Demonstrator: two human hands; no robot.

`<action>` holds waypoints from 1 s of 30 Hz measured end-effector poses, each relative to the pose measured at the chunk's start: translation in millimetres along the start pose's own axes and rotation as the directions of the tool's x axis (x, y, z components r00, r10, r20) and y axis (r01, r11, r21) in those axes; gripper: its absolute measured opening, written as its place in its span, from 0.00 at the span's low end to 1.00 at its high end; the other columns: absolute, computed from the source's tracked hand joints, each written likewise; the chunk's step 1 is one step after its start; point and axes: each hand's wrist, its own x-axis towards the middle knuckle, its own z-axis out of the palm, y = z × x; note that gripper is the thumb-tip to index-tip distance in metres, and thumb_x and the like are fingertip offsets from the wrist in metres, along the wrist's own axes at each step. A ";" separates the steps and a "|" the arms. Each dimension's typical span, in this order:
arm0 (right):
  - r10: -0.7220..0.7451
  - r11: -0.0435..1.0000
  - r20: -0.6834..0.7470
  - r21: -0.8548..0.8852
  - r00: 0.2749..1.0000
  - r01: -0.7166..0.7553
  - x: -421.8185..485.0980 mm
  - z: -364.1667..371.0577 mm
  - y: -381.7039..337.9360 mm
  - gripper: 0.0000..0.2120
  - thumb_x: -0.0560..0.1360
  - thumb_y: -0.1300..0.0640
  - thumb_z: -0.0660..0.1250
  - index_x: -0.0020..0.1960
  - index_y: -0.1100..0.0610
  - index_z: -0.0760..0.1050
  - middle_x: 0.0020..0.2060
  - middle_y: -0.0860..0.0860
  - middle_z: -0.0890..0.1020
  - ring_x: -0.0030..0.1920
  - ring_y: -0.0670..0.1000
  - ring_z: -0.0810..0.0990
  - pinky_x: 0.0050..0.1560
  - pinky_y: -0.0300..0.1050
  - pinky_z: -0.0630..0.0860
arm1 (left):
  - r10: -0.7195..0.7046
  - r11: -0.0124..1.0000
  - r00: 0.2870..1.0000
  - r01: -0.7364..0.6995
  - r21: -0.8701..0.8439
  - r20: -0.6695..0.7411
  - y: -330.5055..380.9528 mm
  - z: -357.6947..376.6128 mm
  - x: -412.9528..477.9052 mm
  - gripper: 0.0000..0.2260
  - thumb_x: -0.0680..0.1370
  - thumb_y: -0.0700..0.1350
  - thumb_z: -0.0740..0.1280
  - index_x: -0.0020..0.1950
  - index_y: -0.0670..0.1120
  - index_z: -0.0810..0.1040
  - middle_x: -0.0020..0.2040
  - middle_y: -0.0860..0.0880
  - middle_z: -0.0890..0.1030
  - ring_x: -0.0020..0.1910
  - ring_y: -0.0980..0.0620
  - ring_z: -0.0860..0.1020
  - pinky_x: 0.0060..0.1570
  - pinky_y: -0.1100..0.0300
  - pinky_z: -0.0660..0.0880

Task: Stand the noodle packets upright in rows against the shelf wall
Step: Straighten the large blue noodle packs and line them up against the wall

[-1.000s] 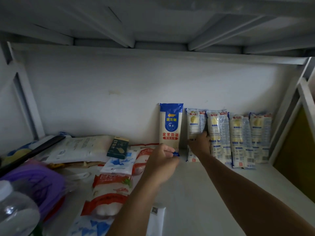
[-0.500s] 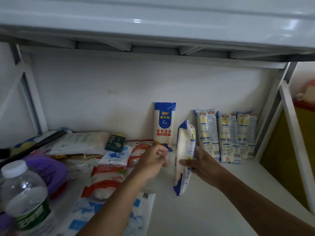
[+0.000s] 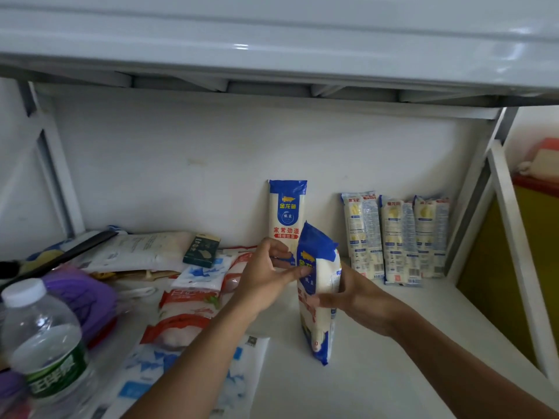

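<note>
White back wall (image 3: 181, 164); glossy white shelf (image 3: 272, 40) overhead; white frame post (image 3: 511, 237) right; yellow panel (image 3: 490, 282) beyond; dim light.

We see the nearest noodle packet (image 3: 317, 328) blue at top and bottom, cream between, with red lettering. The standing packet (image 3: 286, 213) at the white shelf wall (image 3: 181, 164) matches it, with a gold logo on its blue. The three packets (image 3: 399, 237) to the right are pale with yellow and blue print. The bottle (image 3: 45, 337) has a white cap and green label; the small box (image 3: 201, 251) is dark green.
</note>
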 end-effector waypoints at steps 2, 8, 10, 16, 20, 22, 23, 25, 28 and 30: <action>-0.008 0.999 -0.054 -0.041 0.999 0.005 -0.4 -0.6 -2.1 0.26 0.72 0.67 0.76 0.67 0.53 0.75 0.59 0.58 0.85 0.61 0.60 0.83 0.64 0.56 0.80 | 0.010 0.998 1.000 -0.010 -0.057 0.013 4.2 4.5 1.0 0.23 0.70 0.46 0.81 0.61 0.48 0.76 0.55 0.53 0.84 0.53 0.56 0.83 0.47 0.66 0.79; 0.007 1.000 -0.080 0.030 0.997 -0.005 -3.7 -12.4 -3.5 0.23 0.74 0.71 0.72 0.67 0.58 0.75 0.60 0.57 0.85 0.61 0.59 0.84 0.63 0.58 0.80 | 0.035 0.978 0.986 -0.001 -0.210 0.162 13.3 12.0 -3.8 0.18 0.75 0.43 0.76 0.63 0.50 0.79 0.56 0.53 0.87 0.55 0.56 0.85 0.49 0.62 0.82; 0.002 0.995 -0.079 0.100 0.997 0.006 -4.8 -15.0 -3.4 0.25 0.74 0.72 0.70 0.69 0.58 0.73 0.61 0.59 0.84 0.62 0.60 0.83 0.64 0.60 0.78 | 0.059 0.977 0.988 -0.028 -0.210 0.143 16.2 15.0 -5.9 0.15 0.75 0.42 0.77 0.60 0.49 0.81 0.53 0.54 0.88 0.52 0.57 0.86 0.47 0.63 0.82; -0.059 0.998 -0.186 -0.027 0.981 0.055 -4.2 -11.8 -7.1 0.22 0.74 0.62 0.75 0.66 0.55 0.76 0.57 0.53 0.87 0.57 0.55 0.86 0.57 0.54 0.83 | 0.048 0.985 0.998 -0.054 -0.163 -0.043 16.1 22.9 -5.7 0.17 0.69 0.45 0.81 0.54 0.49 0.82 0.48 0.52 0.88 0.46 0.54 0.87 0.45 0.56 0.84; -0.077 0.997 -0.229 -0.016 0.970 0.075 -5.5 -14.0 -7.1 0.17 0.75 0.63 0.74 0.63 0.58 0.78 0.54 0.53 0.88 0.54 0.55 0.87 0.50 0.47 0.85 | 0.027 0.983 0.994 -0.045 -0.179 -0.105 18.5 24.7 -7.5 0.18 0.67 0.46 0.83 0.53 0.46 0.82 0.46 0.51 0.88 0.42 0.53 0.87 0.40 0.56 0.85; -0.064 0.998 -0.233 -0.006 0.970 0.064 -6.3 -13.7 -6.9 0.15 0.75 0.63 0.74 0.62 0.58 0.79 0.53 0.54 0.88 0.53 0.54 0.88 0.47 0.45 0.85 | -0.004 0.978 0.998 -0.011 -0.210 -0.070 20.0 21.5 -7.3 0.17 0.69 0.47 0.81 0.55 0.46 0.82 0.48 0.51 0.88 0.43 0.52 0.88 0.42 0.55 0.85; -0.058 0.998 -0.239 -0.010 0.969 0.057 -6.4 -13.3 -7.0 0.15 0.75 0.63 0.74 0.61 0.57 0.80 0.52 0.53 0.88 0.52 0.54 0.88 0.46 0.45 0.85 | -0.013 0.970 0.999 0.004 -0.244 -0.037 20.2 19.1 -6.3 0.17 0.71 0.47 0.80 0.56 0.46 0.82 0.50 0.50 0.88 0.45 0.51 0.88 0.44 0.52 0.85; -0.047 0.999 -0.256 -0.024 0.965 0.043 -5.4 -11.7 -7.7 0.15 0.75 0.61 0.75 0.60 0.57 0.80 0.52 0.53 0.89 0.52 0.54 0.88 0.48 0.48 0.85 | -0.018 0.951 1.000 0.021 -0.308 0.014 20.7 13.9 -4.5 0.15 0.73 0.45 0.78 0.58 0.45 0.82 0.52 0.49 0.88 0.48 0.47 0.88 0.48 0.49 0.84; -0.066 0.997 -0.294 0.025 0.954 0.077 -3.5 -9.2 -11.7 0.17 0.75 0.57 0.75 0.63 0.57 0.79 0.54 0.54 0.88 0.55 0.56 0.88 0.55 0.57 0.83 | -0.011 0.934 1.000 0.016 -0.356 0.017 22.1 9.8 -5.1 0.12 0.75 0.43 0.76 0.57 0.43 0.83 0.51 0.48 0.89 0.49 0.46 0.88 0.46 0.53 0.85; -0.111 0.985 -0.346 0.087 0.932 0.150 -3.0 -8.4 -18.1 0.18 0.75 0.57 0.74 0.64 0.58 0.79 0.55 0.55 0.87 0.55 0.58 0.87 0.55 0.56 0.83 | 0.006 0.932 1.000 -0.002 -0.364 0.011 23.7 10.0 -6.7 0.12 0.75 0.42 0.76 0.57 0.42 0.83 0.51 0.47 0.89 0.49 0.46 0.88 0.46 0.54 0.85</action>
